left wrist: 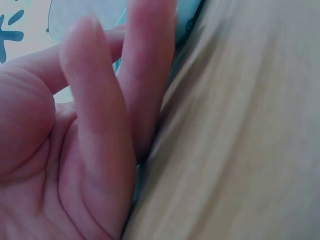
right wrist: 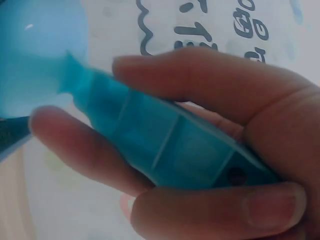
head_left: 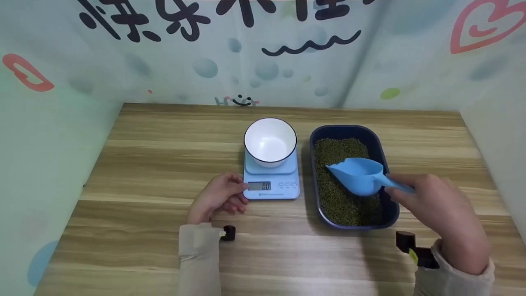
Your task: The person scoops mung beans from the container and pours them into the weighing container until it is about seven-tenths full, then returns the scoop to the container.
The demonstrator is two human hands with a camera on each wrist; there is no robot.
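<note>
My right hand (head_left: 444, 205) grips the handle of a light blue scoop (head_left: 361, 176). In the right wrist view, fingers and thumb wrap the ribbed handle (right wrist: 165, 135). The scoop hangs tilted over a dark blue tub (head_left: 391, 213) of small green beans (head_left: 349, 211); its contents cannot be seen. My left hand (head_left: 222, 195) rests at the left side of a blue kitchen scale (head_left: 273, 193), thumb touching the edge by the display. Loosely bent fingers (left wrist: 100, 110) show in the left wrist view. A white bowl (head_left: 270, 142) with a dark rim stands upright on the scale.
The wooden table (head_left: 156, 164) carries the scale and, to its right, the tub. A printed curtain (head_left: 164, 74) with black writing hangs along the table's far edge. Pale walls flank both sides. Small black devices are strapped at both wrists.
</note>
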